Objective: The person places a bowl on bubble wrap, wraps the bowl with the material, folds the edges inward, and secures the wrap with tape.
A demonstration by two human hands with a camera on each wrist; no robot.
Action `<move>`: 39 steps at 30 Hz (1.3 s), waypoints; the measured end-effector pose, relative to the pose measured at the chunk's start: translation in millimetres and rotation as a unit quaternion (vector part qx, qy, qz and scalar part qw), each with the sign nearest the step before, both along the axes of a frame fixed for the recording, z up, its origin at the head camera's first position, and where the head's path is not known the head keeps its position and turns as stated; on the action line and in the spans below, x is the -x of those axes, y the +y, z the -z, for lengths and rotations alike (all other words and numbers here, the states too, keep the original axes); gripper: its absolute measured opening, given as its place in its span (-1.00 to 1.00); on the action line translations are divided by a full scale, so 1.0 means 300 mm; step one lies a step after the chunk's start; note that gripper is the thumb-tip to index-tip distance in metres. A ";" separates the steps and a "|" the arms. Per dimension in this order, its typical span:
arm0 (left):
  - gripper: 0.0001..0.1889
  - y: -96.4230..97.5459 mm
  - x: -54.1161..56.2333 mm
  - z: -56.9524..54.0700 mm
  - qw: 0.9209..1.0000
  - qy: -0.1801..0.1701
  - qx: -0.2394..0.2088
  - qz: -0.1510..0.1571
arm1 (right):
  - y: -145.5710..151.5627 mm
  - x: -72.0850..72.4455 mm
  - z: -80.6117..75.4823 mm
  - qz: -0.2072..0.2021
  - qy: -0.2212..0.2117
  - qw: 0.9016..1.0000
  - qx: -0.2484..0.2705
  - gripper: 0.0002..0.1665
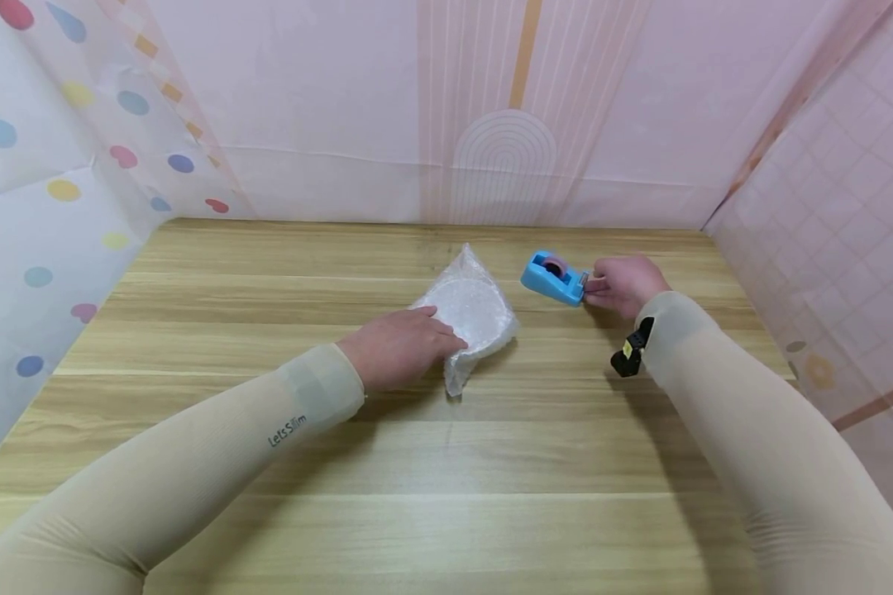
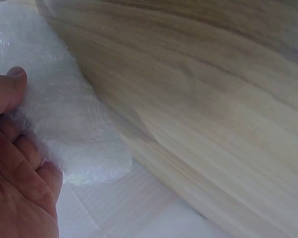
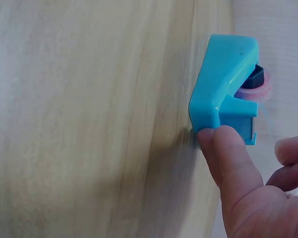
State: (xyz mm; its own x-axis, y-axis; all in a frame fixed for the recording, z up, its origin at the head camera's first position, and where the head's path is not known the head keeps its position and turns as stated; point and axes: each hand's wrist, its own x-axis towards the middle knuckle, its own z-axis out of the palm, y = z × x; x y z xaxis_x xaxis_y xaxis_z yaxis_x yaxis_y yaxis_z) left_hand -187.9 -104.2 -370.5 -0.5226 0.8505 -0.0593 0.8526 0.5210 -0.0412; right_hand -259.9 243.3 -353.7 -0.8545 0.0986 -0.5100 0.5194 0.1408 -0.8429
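Note:
A flat bundle in clear bubble wrap (image 1: pixel 470 310) lies on the table, with a pale round shape showing through. My left hand (image 1: pixel 405 345) grips its near left edge. In the left wrist view the thumb (image 2: pixel 16 89) lies over the wrap and the other fingers curl against its edge. To the right is a blue tape dispenser (image 1: pixel 554 279) with a small pink-cored roll (image 3: pixel 258 89). My right hand (image 1: pixel 625 283) is at its cutter end; two straight fingers (image 3: pixel 231 148) press the base. A faint clear strip of tape (image 3: pixel 267 118) runs from the roll to the thumb and forefinger, which seem to pinch it.
The wood-grain table (image 1: pixel 446 487) ends at a pink patterned sheet (image 1: pixel 327 107) behind. Patterned sheets also stand along the left and right sides. A black wrist camera (image 1: pixel 629 350) hangs below my right wrist.

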 end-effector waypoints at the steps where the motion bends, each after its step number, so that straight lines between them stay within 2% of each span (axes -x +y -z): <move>1: -0.54 0.000 0.000 0.000 1.000 0.000 0.000 0.000 | 0.004 -0.002 0.000 -0.001 -0.005 1.000 0.011 -0.13; 4: -0.54 -0.001 0.002 0.001 1.000 -0.002 -0.002 -0.001 | 0.016 -0.008 -0.005 -0.008 -0.019 1.000 0.023 -0.17; 10: -0.54 0.000 0.001 0.000 1.000 -0.002 -0.007 0.000 | 0.054 -0.012 -0.015 -0.039 -0.047 0.998 0.010 -0.78; 16: -0.56 0.001 0.001 -0.002 1.000 -0.008 -0.004 -0.005 | 0.090 -0.013 -0.010 -0.098 -0.061 0.993 -0.035 -0.66; 19: -0.56 0.000 0.002 -0.002 1.000 -0.012 -0.004 -0.007 | 0.097 -0.014 -0.008 -0.119 -0.063 0.989 -0.060 -0.68; 23: -0.55 -0.001 0.001 -0.001 1.000 -0.009 -0.001 -0.005 | 0.102 -0.015 -0.007 -0.132 -0.064 0.985 -0.090 -0.68; 30: -0.55 0.001 -0.002 -0.001 1.000 -0.006 -0.001 -0.001 | 0.113 -0.023 -0.008 -0.140 -0.057 0.977 -0.148 -0.58; 34: -0.54 0.000 -0.002 -0.002 1.000 -0.010 -0.003 0.000 | 0.117 -0.024 -0.009 -0.140 -0.042 0.964 -0.222 -0.52; 36: -0.55 0.000 -0.003 -0.003 1.000 -0.007 -0.002 0.000 | 0.117 -0.022 -0.010 -0.153 -0.022 0.949 -0.274 -0.47; 39: -0.55 0.001 -0.004 -0.005 1.000 -0.002 -0.004 0.003 | 0.107 -0.015 -0.009 -0.198 0.019 0.921 -0.334 -0.41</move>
State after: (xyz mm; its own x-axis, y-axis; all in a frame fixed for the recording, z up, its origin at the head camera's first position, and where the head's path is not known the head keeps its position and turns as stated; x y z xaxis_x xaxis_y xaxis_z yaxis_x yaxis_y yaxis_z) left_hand -186.7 -104.0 -369.0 -0.5164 0.8546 -0.0551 0.8564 0.5153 -0.0332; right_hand -255.4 275.4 -351.1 -0.9073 0.0557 -0.4168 0.2865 0.8074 -0.5158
